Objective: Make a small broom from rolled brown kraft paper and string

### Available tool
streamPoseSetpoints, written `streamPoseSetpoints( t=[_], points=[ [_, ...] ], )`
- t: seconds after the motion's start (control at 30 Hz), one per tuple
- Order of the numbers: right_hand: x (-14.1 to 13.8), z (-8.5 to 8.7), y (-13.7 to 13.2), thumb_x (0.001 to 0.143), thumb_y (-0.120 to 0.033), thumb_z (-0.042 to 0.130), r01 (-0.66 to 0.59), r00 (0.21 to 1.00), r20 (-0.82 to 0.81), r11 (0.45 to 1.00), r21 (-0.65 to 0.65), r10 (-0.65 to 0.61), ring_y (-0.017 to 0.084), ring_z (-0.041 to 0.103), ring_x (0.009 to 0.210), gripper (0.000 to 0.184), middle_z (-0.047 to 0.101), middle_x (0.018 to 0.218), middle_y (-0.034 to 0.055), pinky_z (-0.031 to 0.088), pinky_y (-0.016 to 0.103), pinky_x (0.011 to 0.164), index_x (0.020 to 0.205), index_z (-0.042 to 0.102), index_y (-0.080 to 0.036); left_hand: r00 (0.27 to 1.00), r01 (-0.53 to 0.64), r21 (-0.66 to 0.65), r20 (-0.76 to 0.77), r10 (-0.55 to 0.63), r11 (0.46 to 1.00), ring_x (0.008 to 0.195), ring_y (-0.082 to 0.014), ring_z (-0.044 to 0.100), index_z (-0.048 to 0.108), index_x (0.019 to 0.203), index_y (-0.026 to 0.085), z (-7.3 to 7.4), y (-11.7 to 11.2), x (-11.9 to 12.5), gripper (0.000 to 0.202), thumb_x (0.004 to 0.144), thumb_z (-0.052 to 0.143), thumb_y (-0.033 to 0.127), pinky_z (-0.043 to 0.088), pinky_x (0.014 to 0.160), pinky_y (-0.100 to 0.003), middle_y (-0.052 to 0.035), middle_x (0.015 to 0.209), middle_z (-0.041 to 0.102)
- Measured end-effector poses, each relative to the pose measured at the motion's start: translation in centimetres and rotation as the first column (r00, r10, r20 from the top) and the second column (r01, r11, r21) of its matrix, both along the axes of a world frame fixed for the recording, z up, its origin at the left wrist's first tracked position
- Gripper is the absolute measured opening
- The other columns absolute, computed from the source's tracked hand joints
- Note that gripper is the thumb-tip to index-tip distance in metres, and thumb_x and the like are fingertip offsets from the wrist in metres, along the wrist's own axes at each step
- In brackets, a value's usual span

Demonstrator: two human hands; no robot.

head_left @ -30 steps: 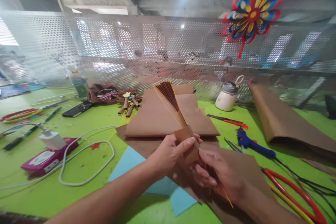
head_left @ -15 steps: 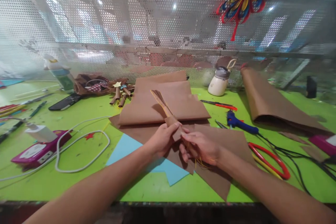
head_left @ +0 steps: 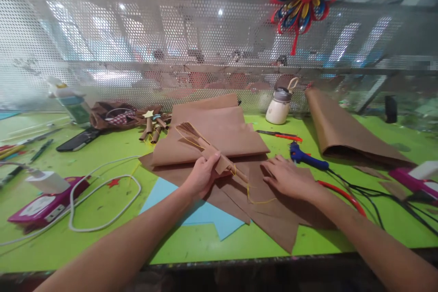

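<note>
My left hand (head_left: 201,176) is closed on a small broom-shaped bundle of folded brown paper (head_left: 205,147), gripping it near the wrapped middle; the fanned end points up-left and a thin yellow string (head_left: 257,200) trails from the handle end. My right hand (head_left: 290,177) lies open and flat on loose brown paper sheets (head_left: 273,219), fingers stretched toward the bundle's handle without holding it. A folded stack of brown paper (head_left: 219,132) lies just behind both hands.
A blue glue gun (head_left: 307,158), a red-handled cutter (head_left: 281,135) and a white bottle (head_left: 278,106) lie to the right, beside a large brown paper roll (head_left: 345,130). A white cable (head_left: 102,200), charger and pink box (head_left: 37,203) are left. Blue paper (head_left: 205,216) lies near the front edge.
My right hand let go of the paper bundle and moved right, flattening on the brown sheets. The left hand keeps the bundle, now tilted lower toward the table.
</note>
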State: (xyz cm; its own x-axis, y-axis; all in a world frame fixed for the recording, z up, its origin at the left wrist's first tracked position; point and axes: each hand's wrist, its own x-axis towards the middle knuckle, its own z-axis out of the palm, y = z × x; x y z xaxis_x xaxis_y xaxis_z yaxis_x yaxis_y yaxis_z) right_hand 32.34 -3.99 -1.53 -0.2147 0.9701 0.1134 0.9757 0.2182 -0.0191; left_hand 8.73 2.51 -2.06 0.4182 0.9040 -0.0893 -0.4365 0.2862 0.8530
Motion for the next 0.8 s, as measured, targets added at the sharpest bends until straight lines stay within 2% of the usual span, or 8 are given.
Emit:
streamPoseSetpoints(
  t=[0.1, 0.23, 0.37, 0.43, 0.5, 0.6, 0.7, 0.8],
  points=[
    [1.2, -0.9, 0.5, 0.080, -0.021, 0.057, -0.025, 0.987, -0.161, 1.000, -0.016, 0.023, 0.026, 0.054, 0.095, 0.030, 0.064, 0.097, 0.0119, 0.042, 0.038, 0.082, 0.109, 0.062, -0.015, 1.000, 0.021, 0.003, -0.014, -0.021, 1.000, 0.069, -0.0209, 0.066, 0.059, 0.078, 0.008, 0.1, -0.1, 0.0, 0.020, 0.077, 0.064, 0.028, 0.056, 0.071, -0.039, -0.0115, 0.072, 0.068],
    [1.5, -1.4, 2.1, 0.077, -0.018, 0.057, -0.010, 0.891, -0.454, 1.000, -0.024, -0.002, 0.020, 0.061, 0.081, 0.020, 0.068, 0.089, 0.0084, 0.045, 0.030, 0.075, 0.094, 0.068, -0.014, 1.000, -0.005, 0.048, -0.030, 0.007, 0.999, 0.065, -0.0184, 0.065, 0.061, 0.077, 0.007, 1.9, 0.4, -0.7, 0.018, 0.078, 0.062, 0.025, 0.057, 0.066, -0.034, -0.0100, 0.071, 0.068],
    [-1.7, -1.7, 4.2, 0.076, -0.019, 0.058, -0.042, 0.877, -0.477, 0.997, 0.058, 0.065, 0.017, 0.062, 0.074, 0.016, 0.070, 0.084, 0.0058, 0.045, 0.026, 0.068, 0.085, 0.071, -0.015, 0.994, -0.103, 0.150, 0.056, 0.095, 0.983, 0.070, -0.0202, 0.067, 0.063, 0.089, 0.008, 4.4, 1.6, -2.4, 0.018, 0.077, 0.061, 0.022, 0.057, 0.069, -0.037, -0.0085, 0.077, 0.070],
    [-3.9, -2.1, 5.2, 0.076, -0.016, 0.057, -0.077, 0.880, -0.459, 0.990, 0.117, 0.123, 0.016, 0.060, 0.070, 0.015, 0.068, 0.078, 0.0055, 0.044, 0.025, 0.066, 0.080, 0.071, -0.015, 0.998, -0.054, 0.161, 0.032, 0.050, 0.985, 0.074, -0.0235, 0.067, 0.064, 0.090, 0.008, 5.0, 1.6, -3.0, 0.020, 0.078, 0.059, 0.023, 0.056, 0.072, -0.039, -0.0111, 0.078, 0.070],
    [-5.8, -2.7, 5.9, 0.078, -0.015, 0.055, -0.119, 0.887, -0.420, 0.975, 0.189, 0.190, 0.016, 0.058, 0.069, 0.016, 0.065, 0.074, 0.0055, 0.043, 0.027, 0.066, 0.076, 0.070, -0.015, 0.997, 0.065, 0.125, -0.042, -0.060, 0.990, 0.077, -0.0257, 0.067, 0.065, 0.083, 0.005, 4.8, 1.0, -3.2, 0.024, 0.079, 0.057, 0.026, 0.055, 0.074, -0.039, -0.0160, 0.079, 0.070],
    [-7.1, -3.4, 6.0, 0.084, -0.017, 0.050, -0.188, 0.890, -0.352, 0.938, 0.292, 0.288, 0.017, 0.056, 0.073, 0.019, 0.062, 0.076, 0.0067, 0.043, 0.029, 0.071, 0.076, 0.068, -0.015, 0.967, 0.220, -0.007, -0.129, -0.219, 0.976, 0.085, -0.0289, 0.066, 0.067, 0.085, 0.003, 3.0, -0.4, -3.1, 0.032, 0.080, 0.055, 0.032, 0.053, 0.079, -0.041, -0.0212, 0.091, 0.069],
    [-6.6, -3.1, 5.8, 0.089, -0.019, 0.046, -0.245, 0.878, -0.309, 0.898, 0.365, 0.365, 0.019, 0.054, 0.083, 0.021, 0.061, 0.085, 0.0092, 0.044, 0.031, 0.078, 0.084, 0.066, -0.015, 0.971, 0.120, -0.038, -0.202, -0.125, 0.992, 0.094, -0.0271, 0.064, 0.067, 0.089, 0.005, 1.0, -1.6, -3.0, 0.027, 0.077, 0.058, 0.028, 0.051, 0.082, -0.036, -0.0198, 0.101, 0.068],
    [-5.5, -1.2, 6.6, 0.090, -0.024, 0.044, -0.223, 0.888, -0.276, 0.869, 0.442, 0.368, 0.023, 0.049, 0.102, 0.024, 0.057, 0.107, 0.0142, 0.039, 0.039, 0.092, 0.106, 0.061, -0.014, 0.961, 0.075, 0.012, -0.270, -0.069, 0.997, 0.093, -0.0244, 0.064, 0.067, 0.096, 0.007, 0.1, -2.4, -3.2, 0.034, 0.078, 0.059, 0.034, 0.050, 0.077, -0.031, -0.0173, 0.103, 0.067]
  ],
)
